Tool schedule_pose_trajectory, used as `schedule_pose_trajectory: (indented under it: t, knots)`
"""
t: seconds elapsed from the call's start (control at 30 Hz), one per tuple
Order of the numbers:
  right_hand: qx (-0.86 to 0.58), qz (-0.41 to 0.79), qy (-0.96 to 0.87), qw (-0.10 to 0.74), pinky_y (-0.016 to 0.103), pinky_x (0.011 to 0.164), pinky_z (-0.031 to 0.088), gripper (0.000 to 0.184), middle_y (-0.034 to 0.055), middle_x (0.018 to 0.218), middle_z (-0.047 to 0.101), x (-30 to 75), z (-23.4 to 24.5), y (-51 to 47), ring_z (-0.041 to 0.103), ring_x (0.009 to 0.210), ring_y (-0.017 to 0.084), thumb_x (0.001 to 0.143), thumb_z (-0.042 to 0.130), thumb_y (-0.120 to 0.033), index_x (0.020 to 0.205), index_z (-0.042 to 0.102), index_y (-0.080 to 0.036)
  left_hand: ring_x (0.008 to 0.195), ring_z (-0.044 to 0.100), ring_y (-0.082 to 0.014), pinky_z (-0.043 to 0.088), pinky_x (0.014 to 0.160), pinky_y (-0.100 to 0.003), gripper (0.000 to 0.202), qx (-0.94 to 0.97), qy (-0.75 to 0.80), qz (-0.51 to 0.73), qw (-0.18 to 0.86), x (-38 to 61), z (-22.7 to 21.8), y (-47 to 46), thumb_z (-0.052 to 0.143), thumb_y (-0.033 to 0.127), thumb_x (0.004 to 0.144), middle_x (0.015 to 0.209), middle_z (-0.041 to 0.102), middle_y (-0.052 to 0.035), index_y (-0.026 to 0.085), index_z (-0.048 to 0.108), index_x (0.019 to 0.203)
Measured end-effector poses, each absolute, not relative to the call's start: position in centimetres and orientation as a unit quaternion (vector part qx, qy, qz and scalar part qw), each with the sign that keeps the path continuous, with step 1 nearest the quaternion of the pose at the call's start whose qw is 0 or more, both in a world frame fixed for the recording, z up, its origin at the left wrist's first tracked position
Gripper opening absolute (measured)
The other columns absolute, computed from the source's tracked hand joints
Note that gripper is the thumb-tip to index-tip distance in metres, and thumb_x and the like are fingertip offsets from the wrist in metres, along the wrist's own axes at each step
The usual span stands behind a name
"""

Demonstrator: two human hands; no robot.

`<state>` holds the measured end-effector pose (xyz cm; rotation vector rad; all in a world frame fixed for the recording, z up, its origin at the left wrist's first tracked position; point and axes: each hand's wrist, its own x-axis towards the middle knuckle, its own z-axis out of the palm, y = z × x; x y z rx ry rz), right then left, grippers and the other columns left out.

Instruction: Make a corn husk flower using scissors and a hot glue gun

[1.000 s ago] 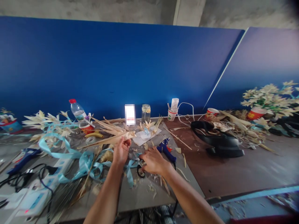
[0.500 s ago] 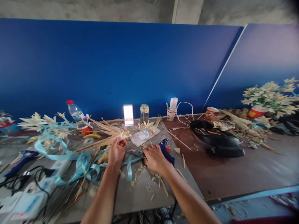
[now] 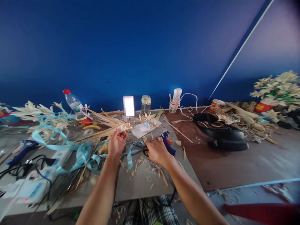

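Observation:
My left hand (image 3: 117, 143) pinches a long, pale dried husk strip (image 3: 103, 133), its cut end pointing right and its tail reaching left. Lower on the right, my right hand (image 3: 158, 150) has its fingers closed on black-handled scissors (image 3: 145, 152), whose blades point left over the table. Just beyond the right hand lies a blue glue gun (image 3: 169, 147), partly covered by it. A small husk flower (image 3: 145, 120) stands on white paper (image 3: 138, 133) behind the hands. Light blue ribbon (image 3: 82, 153) spreads in loops left of my left hand.
At the left are a power strip (image 3: 38, 179), another glue gun (image 3: 22, 152) and a tilted bottle (image 3: 72, 101). A glass jar (image 3: 145, 105) and a paper cup (image 3: 173, 106) stand along the blue partition (image 3: 150, 47). A black strapped object (image 3: 219, 134) lies at right.
The view has tipped downward, showing more of the table's front edge and the lap. My right hand has lifted slightly with the scissors, whose blades now show. The left hand keeps the husk strip.

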<state>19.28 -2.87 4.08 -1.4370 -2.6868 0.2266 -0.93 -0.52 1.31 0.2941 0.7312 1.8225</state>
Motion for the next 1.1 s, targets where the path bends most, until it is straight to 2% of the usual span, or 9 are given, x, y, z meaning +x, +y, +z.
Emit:
schedule_pose_trajectory:
  t: [0.13,0.27,0.47,0.63,0.87,1.1]
  knots:
    - [-0.514,0.128,-0.84,0.12,0.035,0.082,0.031,0.019,0.0076,0.09,0.069,19.7,4.0,-1.9,0.06,0.091,0.024,0.077,0.059,-0.028,0.093,0.061,-0.018,0.058,0.061,-0.0104,0.05,0.065,-0.025,0.015,0.123,0.31,0.773,0.539,-1.0,1.6,-0.6,0.063,0.028,0.077,0.061,0.064,-0.0007,0.014,0.061,0.073]
    - [-0.529,0.215,-0.796,0.2,0.033,0.082,0.033,0.019,0.0023,0.09,0.069,19.8,4.2,-1.3,0.06,0.089,0.02,0.075,0.061,-0.026,0.093,0.062,-0.021,0.058,0.062,-0.0111,0.051,0.066,-0.026,0.016,0.124,0.3,0.773,0.546,-1.1,1.6,-0.6,0.063,0.029,0.077,0.06,0.065,-0.0012,0.014,0.061,0.071]
    - [-0.516,0.333,-0.728,0.305,0.027,0.074,0.041,0.027,0.0003,0.084,0.068,19.3,2.8,-0.4,0.061,0.078,0.015,0.072,0.061,-0.024,0.099,0.062,-0.022,0.062,0.063,-0.0119,0.051,0.069,-0.028,0.012,0.137,0.273,0.767,0.564,-1.1,0.9,-0.6,0.066,0.027,0.075,0.065,0.068,-0.0011,0.015,0.063,0.073]
    - [-0.518,0.288,-0.758,0.273,0.025,0.071,0.042,0.023,0.0029,0.085,0.069,18.3,2.6,-1.0,0.061,0.078,0.016,0.073,0.063,-0.027,0.095,0.066,-0.019,0.062,0.061,-0.0118,0.05,0.067,-0.027,0.017,0.176,0.261,0.754,0.577,-0.9,1.2,-1.0,0.065,0.031,0.076,0.063,0.066,-0.0025,0.015,0.064,0.072]
    - [-0.484,0.223,-0.82,0.21,0.026,0.081,0.041,0.019,0.0067,0.099,0.067,17.4,2.9,-2.3,0.061,0.092,0.018,0.079,0.061,-0.028,0.094,0.068,-0.019,0.059,0.058,-0.0115,0.048,0.066,-0.027,0.022,0.179,0.257,0.754,0.578,-0.7,1.8,-1.3,0.065,0.036,0.075,0.06,0.061,-0.0012,0.014,0.063,0.069]
    - [-0.431,0.236,-0.826,0.277,0.024,0.077,0.043,0.014,0.0066,0.092,0.067,17.1,3.0,-2.5,0.061,0.085,0.016,0.082,0.057,-0.022,0.09,0.067,-0.017,0.059,0.057,-0.0109,0.048,0.066,-0.027,0.017,0.156,0.23,0.76,0.587,-1.2,1.7,-1.2,0.066,0.031,0.075,0.061,0.061,-0.0006,0.015,0.063,0.072]
